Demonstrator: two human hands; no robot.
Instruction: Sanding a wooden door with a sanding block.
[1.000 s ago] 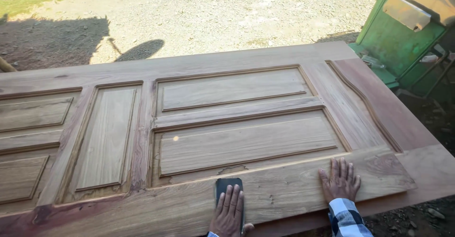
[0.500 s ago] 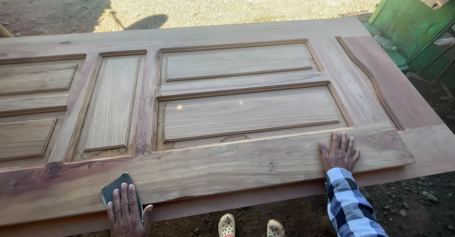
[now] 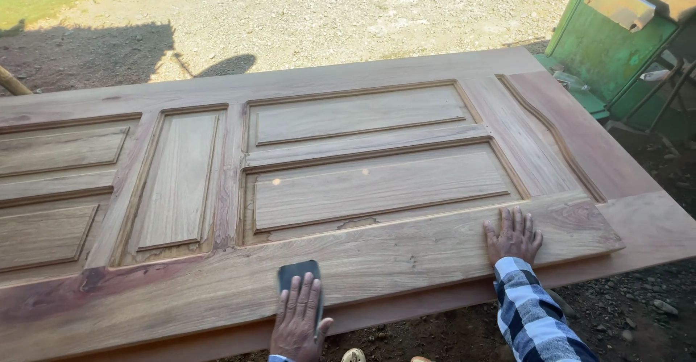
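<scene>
While the right hand lies flat, fingers spread, on the wooden door, the left hand presses a dark sanding pad, fingers extended.

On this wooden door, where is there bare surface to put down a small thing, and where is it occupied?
The door is mostly bare: all the recessed panels, and the far rail. On the near rail, the stretch between the left hand on the dark sanding pad and the flat right hand is free. Crowded: only under those hands. The green machine stands beyond the right end.
</scene>
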